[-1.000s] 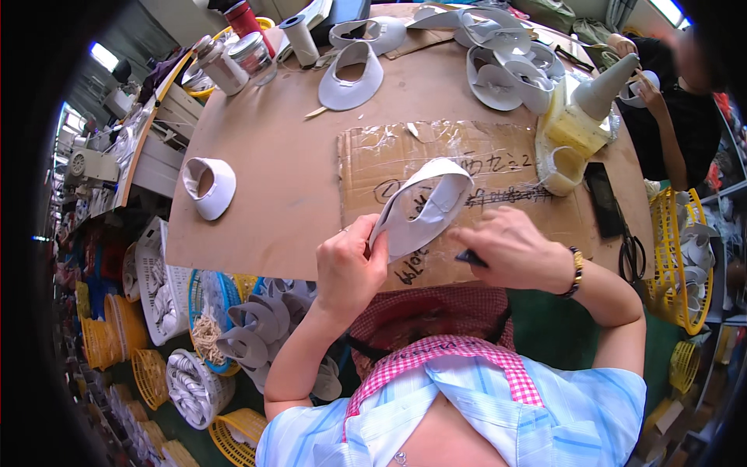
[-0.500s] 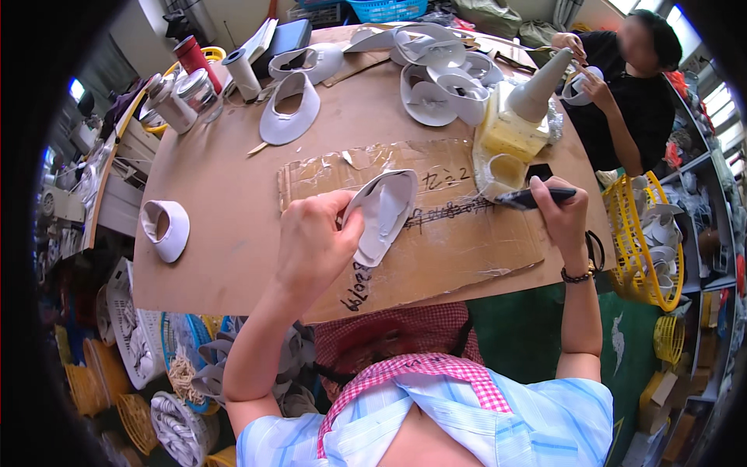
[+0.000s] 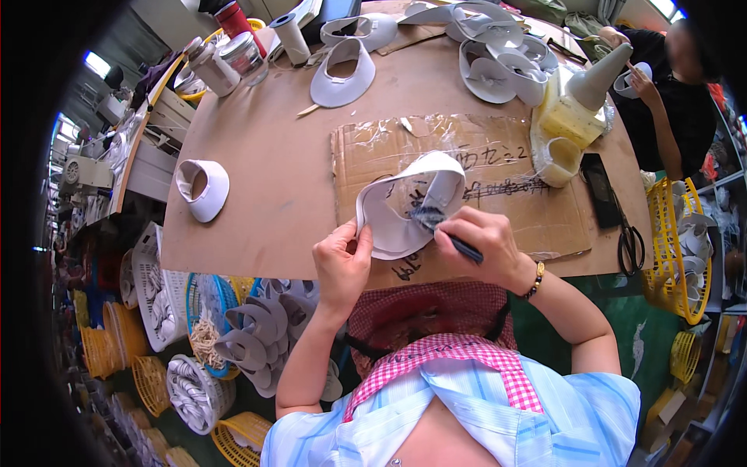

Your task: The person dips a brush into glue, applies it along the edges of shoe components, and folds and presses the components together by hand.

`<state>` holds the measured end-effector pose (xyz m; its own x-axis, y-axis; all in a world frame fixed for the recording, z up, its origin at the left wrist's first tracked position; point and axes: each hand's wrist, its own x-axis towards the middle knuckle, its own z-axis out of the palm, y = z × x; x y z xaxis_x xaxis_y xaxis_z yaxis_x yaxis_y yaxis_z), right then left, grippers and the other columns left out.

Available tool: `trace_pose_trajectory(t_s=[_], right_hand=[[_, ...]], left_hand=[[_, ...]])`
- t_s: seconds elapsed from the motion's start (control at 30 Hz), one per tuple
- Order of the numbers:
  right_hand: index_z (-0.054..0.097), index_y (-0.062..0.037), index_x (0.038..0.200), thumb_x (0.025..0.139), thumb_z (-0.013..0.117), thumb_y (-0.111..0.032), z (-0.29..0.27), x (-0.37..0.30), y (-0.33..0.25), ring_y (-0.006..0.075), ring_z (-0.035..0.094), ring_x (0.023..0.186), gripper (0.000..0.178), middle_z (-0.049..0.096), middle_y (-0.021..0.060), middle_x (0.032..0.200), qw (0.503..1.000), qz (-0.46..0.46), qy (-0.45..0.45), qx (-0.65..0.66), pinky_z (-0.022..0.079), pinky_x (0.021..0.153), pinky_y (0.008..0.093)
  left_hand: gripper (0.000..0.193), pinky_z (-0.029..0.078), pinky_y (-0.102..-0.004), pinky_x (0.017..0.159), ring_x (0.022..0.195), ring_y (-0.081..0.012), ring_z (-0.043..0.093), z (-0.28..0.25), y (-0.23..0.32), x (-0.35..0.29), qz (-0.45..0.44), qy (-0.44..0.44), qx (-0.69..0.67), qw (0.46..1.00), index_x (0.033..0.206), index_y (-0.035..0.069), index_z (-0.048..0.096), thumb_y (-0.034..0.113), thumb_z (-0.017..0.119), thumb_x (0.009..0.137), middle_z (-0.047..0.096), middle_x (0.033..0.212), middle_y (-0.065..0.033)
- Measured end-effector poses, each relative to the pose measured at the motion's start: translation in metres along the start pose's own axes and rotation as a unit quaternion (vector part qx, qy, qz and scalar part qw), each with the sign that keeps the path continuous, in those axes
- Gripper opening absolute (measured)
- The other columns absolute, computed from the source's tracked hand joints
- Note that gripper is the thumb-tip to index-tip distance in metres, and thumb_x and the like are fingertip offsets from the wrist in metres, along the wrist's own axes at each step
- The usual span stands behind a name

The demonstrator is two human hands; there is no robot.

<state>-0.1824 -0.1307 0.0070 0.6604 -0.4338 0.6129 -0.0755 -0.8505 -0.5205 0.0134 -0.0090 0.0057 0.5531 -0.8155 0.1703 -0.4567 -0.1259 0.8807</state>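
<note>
L hand [image 3: 342,261] pinches the near edge of a white visor piece [image 3: 405,206], fingers clamped on it. R hand [image 3: 476,245] is closed round a dark brush [image 3: 443,232], bristle end pressed on the visor's inner face. Visor sits tilted over a taped cardboard sheet [image 3: 506,167] w/ dark handwritten marks, at the near-centre of the brown table [image 3: 264,163].

Packages etc.: yellowish glue bottle [image 3: 580,105] w/ grey cone nozzle, far right of the cardboard; small yellowish cup [image 3: 562,159] just beside it. Black flat case [image 3: 601,179] and scissors [image 3: 629,237] at the right edge. Red can [image 3: 233,17], clear jars [image 3: 243,54] and a white roll [image 3: 289,35] at the far left corner. More white visors: one [image 3: 201,187] at left, one [image 3: 342,74] far centre, a pile [image 3: 498,54] far right. Yellow basket [image 3: 669,241] right of the table; baskets of parts [image 3: 194,342] on the floor at left. Another person [image 3: 669,101] in black sits at the far right.

Vs 0.5 s ago: R hand was out by the cup w/ the brush; now it's back on the visor. L hand has slid from on top of the visor to its near edge.
</note>
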Motion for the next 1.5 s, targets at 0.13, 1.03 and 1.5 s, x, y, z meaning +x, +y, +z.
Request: trace_pose_trajectory(t_s=[0.13,1.03,1.5], right_hand=[[0.071,-0.0006,0.084,0.084,0.070,-0.011,0.001,0.018,-0.013,0.0248,0.066,0.063,0.010,0.067,0.0119,0.078,0.982,0.096,-0.046,0.154,0.052,0.057,0.0318],[0.071,0.0022,0.081,0.087,0.067,-0.014,-0.127,0.049,0.009,0.0078,0.055,0.052,0.017,0.060,0.0044,0.060,0.962,0.200,0.184,-0.030,0.042,0.051,0.0241],[0.069,-0.0021,0.097,0.081,0.071,-0.009,-0.040,0.054,0.026,0.0297,0.065,0.085,0.017,0.067,0.0132,0.094,0.990,-0.088,-0.086,0.064,0.053,0.073,0.0359]], left_hand=[[0.015,0.048,-0.0257,0.058,0.067,-0.0042,0.057,-0.002,-0.033,-0.004,-0.095,-0.034,-0.154,0.983,0.094,-0.006,0.069,0.006,0.060,0.093,0.067,0.076,-0.0009],[0.015,0.048,-0.0402,0.059,0.058,-0.0304,0.062,-0.068,0.111,0.058,0.113,-0.059,0.194,0.973,0.077,-0.004,0.065,0.008,0.055,0.079,0.057,0.064,-0.0223],[0.033,0.052,-0.0421,0.078,0.084,-0.0372,0.066,0.023,0.151,0.155,0.125,-0.380,0.380,0.834,0.092,-0.003,0.071,0.002,0.051,0.066,0.067,0.086,-0.0258]])
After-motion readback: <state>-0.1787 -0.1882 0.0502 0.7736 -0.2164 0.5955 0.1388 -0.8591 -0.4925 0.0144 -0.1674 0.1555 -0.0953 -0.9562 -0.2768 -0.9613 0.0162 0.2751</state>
